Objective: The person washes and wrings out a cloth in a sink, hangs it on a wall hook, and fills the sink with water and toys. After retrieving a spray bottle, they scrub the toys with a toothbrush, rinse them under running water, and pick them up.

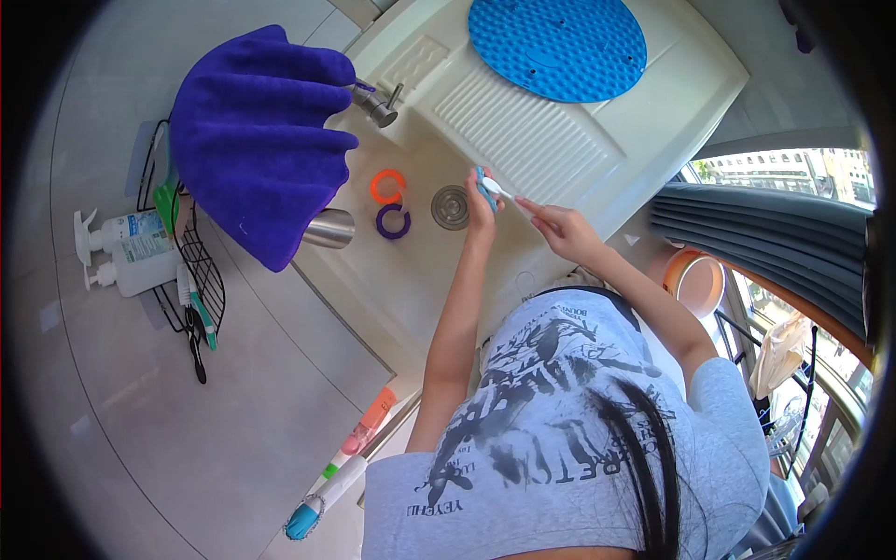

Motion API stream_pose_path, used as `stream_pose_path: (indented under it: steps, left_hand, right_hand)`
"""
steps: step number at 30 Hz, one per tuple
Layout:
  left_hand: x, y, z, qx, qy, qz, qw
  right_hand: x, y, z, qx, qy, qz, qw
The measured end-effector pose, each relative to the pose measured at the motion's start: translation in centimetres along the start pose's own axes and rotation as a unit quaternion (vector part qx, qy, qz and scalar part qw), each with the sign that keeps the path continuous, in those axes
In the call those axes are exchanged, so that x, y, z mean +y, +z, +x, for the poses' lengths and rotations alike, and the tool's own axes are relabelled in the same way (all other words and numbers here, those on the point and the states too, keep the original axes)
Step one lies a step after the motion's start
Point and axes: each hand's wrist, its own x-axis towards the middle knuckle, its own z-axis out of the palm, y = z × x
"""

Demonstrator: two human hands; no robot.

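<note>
Head view, hands (482,210) (565,229), slim brush (495,188), curved plastic (483,190)

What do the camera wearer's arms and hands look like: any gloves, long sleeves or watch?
The left hand and right hand are bare, without gloves. No watch or bracelet shows at either wrist. The forearms are uncovered; the short sleeves belong to a pale grey fabric T-shirt with dark printed pictures and lettering. Rings or nail polish are too small to tell.

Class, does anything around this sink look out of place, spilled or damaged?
The orange ring and purple ring lie loose in the sink near the drain, an odd spot for small items. No spill or damage shows.
</note>
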Motion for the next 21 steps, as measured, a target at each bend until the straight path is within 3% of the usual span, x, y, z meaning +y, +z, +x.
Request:
stream_pose_path:
  steps: [2,5,10,12,13,21]
  left_hand:
    - [1.6,0.6,-1.3,-0.023,-0.042,-0.129,0.991]
    - [3.1,1.0,-1.6,0.029,-0.064,-0.126,0.990]
    - [4.1,0.5,-1.5,0.067,0.022,0.052,0.996]
    - [3.1,0.6,-1.0,0.066,0.021,0.063,0.996]
    - [2.3,1.1,-0.6,0.069,0.011,0.047,0.996]
    - [0.9,2.3,0.4,0.039,-0.091,-0.071,0.993]
  right_hand:
    - [-0.2,0.3,0.4,0.015,-0.037,0.013,0.999]
    - [-1.3,0.2,0.5,0.010,-0.027,0.011,1.000]
    - [0.6,0.2,0.7,0.116,0.000,0.093,0.989]
    - [1.6,-0.5,0.9,0.142,0.023,0.100,0.985]
    - [2.1,-0.3,1.0,0.161,-0.014,0.085,0.983]
    - [0.4,0.3,0.1,0.084,-0.046,-0.088,0.992]
